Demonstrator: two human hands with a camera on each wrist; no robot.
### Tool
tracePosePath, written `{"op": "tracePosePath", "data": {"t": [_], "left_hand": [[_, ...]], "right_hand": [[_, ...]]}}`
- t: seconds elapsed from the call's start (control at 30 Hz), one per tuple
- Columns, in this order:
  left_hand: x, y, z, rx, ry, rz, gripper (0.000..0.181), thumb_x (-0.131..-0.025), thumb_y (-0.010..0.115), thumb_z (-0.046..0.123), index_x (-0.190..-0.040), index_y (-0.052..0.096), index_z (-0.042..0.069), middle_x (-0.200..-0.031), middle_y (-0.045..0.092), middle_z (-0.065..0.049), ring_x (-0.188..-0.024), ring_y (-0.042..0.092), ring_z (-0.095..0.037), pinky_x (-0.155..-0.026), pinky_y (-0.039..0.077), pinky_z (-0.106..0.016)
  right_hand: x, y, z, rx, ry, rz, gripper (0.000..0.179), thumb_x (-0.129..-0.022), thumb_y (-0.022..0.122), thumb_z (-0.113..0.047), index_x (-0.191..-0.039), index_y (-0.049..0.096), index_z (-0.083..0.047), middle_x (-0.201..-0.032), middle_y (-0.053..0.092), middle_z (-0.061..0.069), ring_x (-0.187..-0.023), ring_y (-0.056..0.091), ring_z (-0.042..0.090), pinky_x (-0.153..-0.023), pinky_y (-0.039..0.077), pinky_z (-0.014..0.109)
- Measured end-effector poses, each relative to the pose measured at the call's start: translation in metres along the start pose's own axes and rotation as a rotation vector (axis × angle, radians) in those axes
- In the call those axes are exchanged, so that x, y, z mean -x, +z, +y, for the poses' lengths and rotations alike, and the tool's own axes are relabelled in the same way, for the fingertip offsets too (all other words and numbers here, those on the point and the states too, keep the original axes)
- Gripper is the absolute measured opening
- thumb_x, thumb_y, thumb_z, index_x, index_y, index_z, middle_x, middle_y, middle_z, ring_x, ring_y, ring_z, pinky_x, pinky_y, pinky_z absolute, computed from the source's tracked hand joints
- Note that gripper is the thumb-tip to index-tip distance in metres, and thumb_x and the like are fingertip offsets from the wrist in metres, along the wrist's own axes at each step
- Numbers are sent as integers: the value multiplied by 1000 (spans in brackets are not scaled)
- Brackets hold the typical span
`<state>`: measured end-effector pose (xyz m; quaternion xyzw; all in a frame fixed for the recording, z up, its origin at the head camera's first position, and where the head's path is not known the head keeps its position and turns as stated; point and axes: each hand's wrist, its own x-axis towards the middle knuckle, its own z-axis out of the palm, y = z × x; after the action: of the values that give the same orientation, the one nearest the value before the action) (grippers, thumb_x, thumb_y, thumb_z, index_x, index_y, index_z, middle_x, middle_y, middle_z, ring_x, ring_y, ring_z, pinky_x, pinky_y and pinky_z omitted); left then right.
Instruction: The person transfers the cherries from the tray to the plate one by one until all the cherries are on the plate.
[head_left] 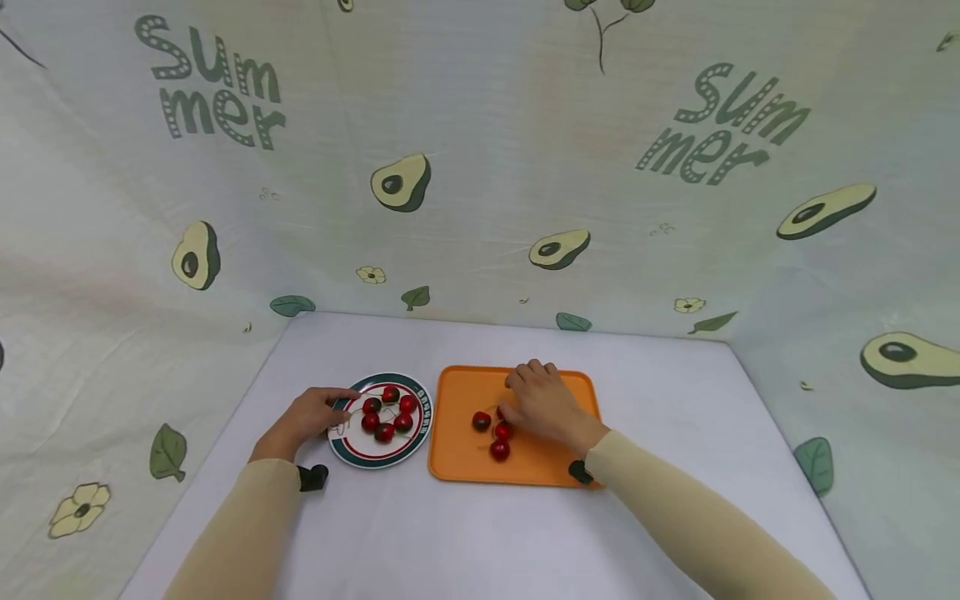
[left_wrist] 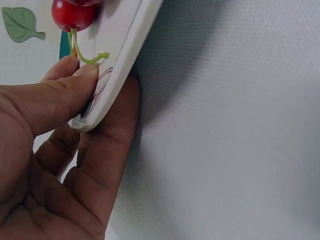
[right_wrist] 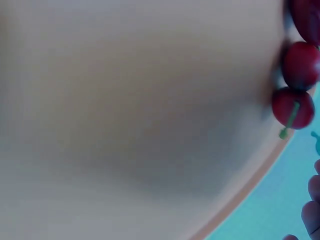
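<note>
My left hand (head_left: 315, 415) grips the left rim of a round plate (head_left: 352, 450); in the left wrist view its thumb (left_wrist: 55, 100) lies on top and a finger runs underneath. Several red cherries (head_left: 385, 432) with green stems sit on the plate, one cherry (left_wrist: 74, 15) close by my fingertips. My right hand (head_left: 546, 404) is over an orange tray (head_left: 465, 383), its fingers loosely bent and its thumb beside a small group of dark red cherries (head_left: 499, 451). One of those is partly hidden by the thumb. Fingertips (right_wrist: 313, 215) show at the right wrist view's edge, apart from the cherries (right_wrist: 292, 107).
The plate and tray stand side by side on a white table (head_left: 487, 542). Behind and beside the table hangs a pale cloth (head_left: 480, 167) printed with avocados, leaves and lettering. A black wrist device (head_left: 313, 477) sits at my left cuff.
</note>
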<state>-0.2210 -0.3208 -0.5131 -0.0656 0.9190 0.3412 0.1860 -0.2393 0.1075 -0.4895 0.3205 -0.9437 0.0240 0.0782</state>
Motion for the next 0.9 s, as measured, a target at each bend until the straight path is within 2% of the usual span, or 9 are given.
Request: {"op": "tracePosePath", "data": {"t": [0.23,0.47,0.6,0.77,0.9], "left_hand": [[0,-2,-1,-18,-6,0,45,-100,71,18,-145,65,14,-152,47,-32,-127,45,-45,-113,40,-66],[-3,1,0,17,-40,-3,45,-100,72,18,-144,66,15,-152,47,-32,-125,45,-44,-110,43,-62],[-3,2,-1,2,-37,5,45,-100,72,18,-144,66,15,-151,48,-32,-123,46,-43,-109,44,-62],[-2,2,-1,-2,-37,5,45,-100,72,17,-144,66,15,-150,49,-32,-121,47,-42,-104,48,-57],[-1,1,0,0,-32,4,45,-100,71,17,-144,66,15,-150,49,-32,-122,47,-42,-106,47,-58]], "right_hand": [[5,8,0,-25,13,-10,44,-101,67,-46,-122,68,-7,-121,67,9,-109,54,28,-103,45,49],[8,10,4,3,24,-22,42,-100,69,-43,-122,68,-7,-120,67,9,-109,54,29,-104,45,49],[8,12,9,13,31,-23,41,-99,71,-41,-120,69,-6,-118,68,10,-107,54,29,-101,46,50],[6,19,15,5,45,-48,41,-99,71,-41,-120,69,-6,-117,68,10,-104,52,29,-100,46,49],[6,23,19,11,53,-67,43,-99,71,-42,-122,70,-7,-119,68,10,-105,52,29,-101,46,50]]}}
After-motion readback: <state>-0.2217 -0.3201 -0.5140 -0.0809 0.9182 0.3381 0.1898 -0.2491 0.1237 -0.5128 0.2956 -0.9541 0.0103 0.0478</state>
